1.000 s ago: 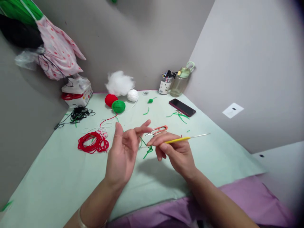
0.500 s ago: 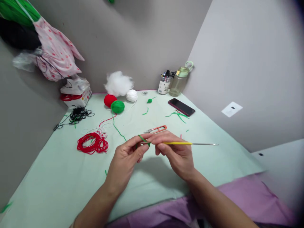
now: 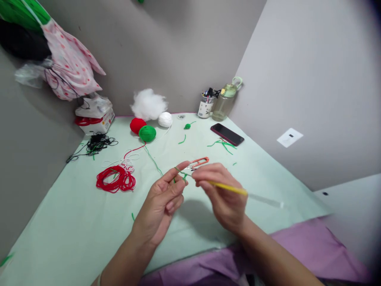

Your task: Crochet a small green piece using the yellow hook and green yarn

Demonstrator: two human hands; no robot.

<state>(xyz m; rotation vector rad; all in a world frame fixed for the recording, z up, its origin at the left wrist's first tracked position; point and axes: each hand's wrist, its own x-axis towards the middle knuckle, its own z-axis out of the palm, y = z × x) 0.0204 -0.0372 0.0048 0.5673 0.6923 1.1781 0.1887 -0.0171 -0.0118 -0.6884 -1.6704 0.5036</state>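
Note:
My left hand [image 3: 162,202] pinches a strand of green yarn [image 3: 154,161] between thumb and forefinger above the pale green table cover [image 3: 74,222]. The strand runs back to a green yarn ball [image 3: 147,133]. My right hand [image 3: 223,194] grips a yellow-handled crochet hook [image 3: 238,191], its tip at the yarn by my left fingertips and its metal end pointing right. Orange thread snips [image 3: 196,163] lie on the cover just beyond my fingers.
A red yarn ball [image 3: 137,125], a white yarn ball [image 3: 165,119] and white stuffing [image 3: 149,104] sit at the back. Loose red cord [image 3: 116,179] and black cord [image 3: 97,143] lie at left. A phone [image 3: 228,134], a bottle [image 3: 226,101] and a pen jar [image 3: 206,105] stand at right.
My left hand went from spread open to pinching the green yarn. My right hand swung the crochet hook so its metal end dropped lower and to the right.

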